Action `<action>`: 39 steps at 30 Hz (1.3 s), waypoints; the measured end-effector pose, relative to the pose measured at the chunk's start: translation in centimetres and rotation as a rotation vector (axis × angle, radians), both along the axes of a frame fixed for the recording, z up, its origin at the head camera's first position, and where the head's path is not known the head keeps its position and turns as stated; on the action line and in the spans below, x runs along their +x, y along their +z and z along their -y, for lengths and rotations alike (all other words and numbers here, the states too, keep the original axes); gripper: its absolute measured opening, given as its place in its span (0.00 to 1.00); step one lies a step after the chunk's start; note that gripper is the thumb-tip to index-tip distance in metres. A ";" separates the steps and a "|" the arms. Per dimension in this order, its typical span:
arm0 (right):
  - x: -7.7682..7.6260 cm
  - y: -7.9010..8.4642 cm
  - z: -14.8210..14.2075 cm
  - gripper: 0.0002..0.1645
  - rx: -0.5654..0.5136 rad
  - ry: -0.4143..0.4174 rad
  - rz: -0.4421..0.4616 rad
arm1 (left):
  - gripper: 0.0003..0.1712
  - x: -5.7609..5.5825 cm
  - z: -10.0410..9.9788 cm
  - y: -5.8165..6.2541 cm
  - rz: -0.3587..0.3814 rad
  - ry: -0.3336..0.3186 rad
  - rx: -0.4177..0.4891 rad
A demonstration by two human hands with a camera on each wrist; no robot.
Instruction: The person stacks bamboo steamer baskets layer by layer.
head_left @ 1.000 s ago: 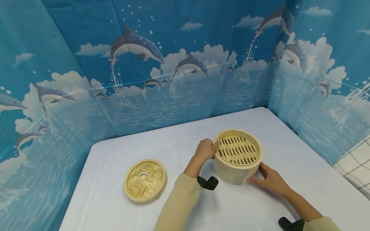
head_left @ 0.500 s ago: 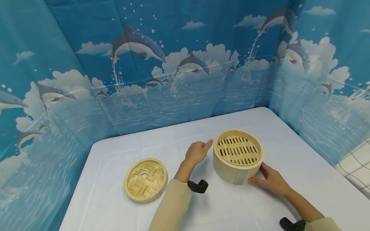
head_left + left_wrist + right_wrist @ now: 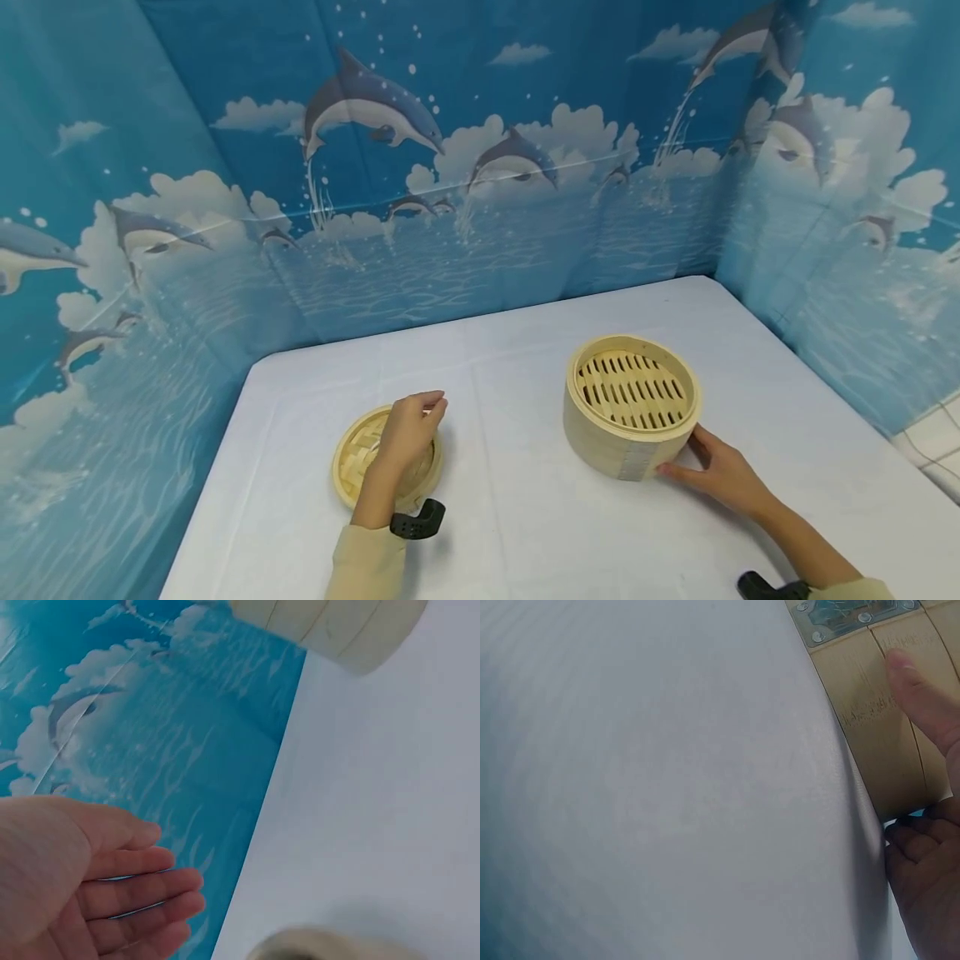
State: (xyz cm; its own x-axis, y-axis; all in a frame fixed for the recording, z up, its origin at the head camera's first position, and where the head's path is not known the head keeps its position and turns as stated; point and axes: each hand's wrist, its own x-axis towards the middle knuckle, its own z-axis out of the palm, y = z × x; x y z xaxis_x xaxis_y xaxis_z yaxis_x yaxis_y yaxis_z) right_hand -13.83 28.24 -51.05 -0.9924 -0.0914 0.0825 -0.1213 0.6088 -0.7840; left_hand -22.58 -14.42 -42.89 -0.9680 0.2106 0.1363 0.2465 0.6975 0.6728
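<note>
The right hand [image 3: 716, 475] holds the bamboo steamer [image 3: 596, 435] low on its near right side, thumb against the wall and fingers around the flank, a grip that seems meant to steady it on the tabletop [image 3: 510, 517]. The left hand [image 3: 407, 432] is above the woven lid [image 3: 352, 458], its fingers loosely extended side by side, pinching nothing; whether it touches the lid is hard to tell. The steamer is pale, round and uncovered, its slotted rack [image 3: 630, 387] showing within the rim, a metal plate [image 3: 637, 461] fixed outside.
</note>
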 end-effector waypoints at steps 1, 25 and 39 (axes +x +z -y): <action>0.0 0.0 0.0 0.60 -0.006 0.002 -0.001 | 0.18 0.2 0.6 0.1 -0.009 0.019 0.000; 0.1 0.5 -0.1 0.57 -0.020 0.011 -0.028 | 0.12 1.8 8.4 -2.8 -0.060 0.061 -0.071; 0.2 0.0 0.0 0.56 -0.030 0.021 -0.059 | 0.08 0.4 7.6 -2.0 -0.258 -0.103 0.005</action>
State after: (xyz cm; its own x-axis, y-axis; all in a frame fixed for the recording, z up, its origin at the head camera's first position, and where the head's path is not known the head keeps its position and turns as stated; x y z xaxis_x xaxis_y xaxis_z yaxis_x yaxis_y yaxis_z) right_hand -13.62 28.19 -51.09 -0.9836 -0.1087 0.1441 -0.1805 0.5817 -0.7931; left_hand -22.22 -21.98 -44.94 -0.8747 0.3045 0.3770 0.4795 0.6565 0.5822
